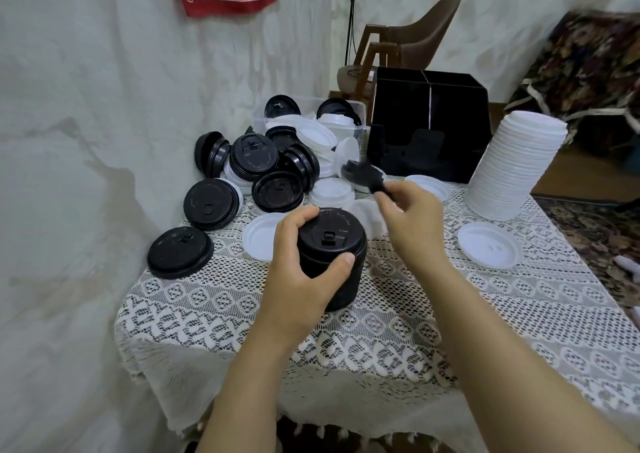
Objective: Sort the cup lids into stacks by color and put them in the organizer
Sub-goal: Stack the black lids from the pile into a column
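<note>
My left hand (301,262) grips a stack of black lids (334,255) standing on the lace tablecloth near the table's middle. Above and right of it my right hand (408,217) pinches a single black lid (363,175), blurred and tilted. A tall leaning stack of white lids (516,165) stands at the right. The black organizer (429,123) sits at the back of the table. Loose black lids (252,156) and white lids (317,137) lie heaped at the back left.
A clear plastic tub (346,117) with more lids stands behind the heap. Single white lids lie flat: one (490,245) at the right, another (261,241) left of the black stack. A wall runs close along the left. A chair (408,44) stands behind.
</note>
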The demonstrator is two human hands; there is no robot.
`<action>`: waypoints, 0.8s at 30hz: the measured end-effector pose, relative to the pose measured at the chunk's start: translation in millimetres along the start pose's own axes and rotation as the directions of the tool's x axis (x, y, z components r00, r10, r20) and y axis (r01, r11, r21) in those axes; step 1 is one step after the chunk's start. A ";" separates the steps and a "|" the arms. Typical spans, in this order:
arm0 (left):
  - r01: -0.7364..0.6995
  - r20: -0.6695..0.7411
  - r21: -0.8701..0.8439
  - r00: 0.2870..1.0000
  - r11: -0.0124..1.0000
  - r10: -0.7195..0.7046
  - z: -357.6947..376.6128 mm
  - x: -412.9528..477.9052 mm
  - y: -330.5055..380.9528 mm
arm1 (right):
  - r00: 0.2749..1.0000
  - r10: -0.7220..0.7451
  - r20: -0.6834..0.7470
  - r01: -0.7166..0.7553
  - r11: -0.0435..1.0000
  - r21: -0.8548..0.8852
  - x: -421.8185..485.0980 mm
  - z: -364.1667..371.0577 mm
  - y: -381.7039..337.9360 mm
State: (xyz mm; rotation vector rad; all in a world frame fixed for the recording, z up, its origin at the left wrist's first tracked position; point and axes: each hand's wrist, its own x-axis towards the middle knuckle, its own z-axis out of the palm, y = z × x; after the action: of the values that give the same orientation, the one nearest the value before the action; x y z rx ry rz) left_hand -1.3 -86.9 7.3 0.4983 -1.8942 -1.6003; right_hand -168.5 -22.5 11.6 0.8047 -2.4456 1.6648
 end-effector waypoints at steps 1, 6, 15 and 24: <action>0.002 0.000 -0.004 1.000 1.000 -0.002 0.0 0.1 0.0 | 0.989 0.137 -0.055 -0.123 0.972 0.200 -8.1 -8.0 -3.3; 0.005 -0.005 0.004 1.000 1.000 -0.005 0.7 -0.1 0.0 | 0.718 0.642 0.270 -0.553 0.291 0.781 -61.0 -42.3 -9.9; 0.008 -0.003 0.024 1.000 1.000 -0.008 3.0 -1.7 1.7 | 0.592 0.613 0.523 -0.770 0.238 0.592 -104.6 -66.8 -16.4; 0.029 0.019 0.016 0.999 0.999 -0.030 1.6 -1.3 3.1 | 0.965 0.246 0.086 -0.227 0.955 -0.190 -81.9 -80.2 6.1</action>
State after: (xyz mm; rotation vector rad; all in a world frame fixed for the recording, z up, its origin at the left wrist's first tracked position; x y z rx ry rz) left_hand -1.2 -84.3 10.0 0.5213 -1.9238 -1.6156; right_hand -118.9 81.0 11.0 0.6143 -2.8159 1.4725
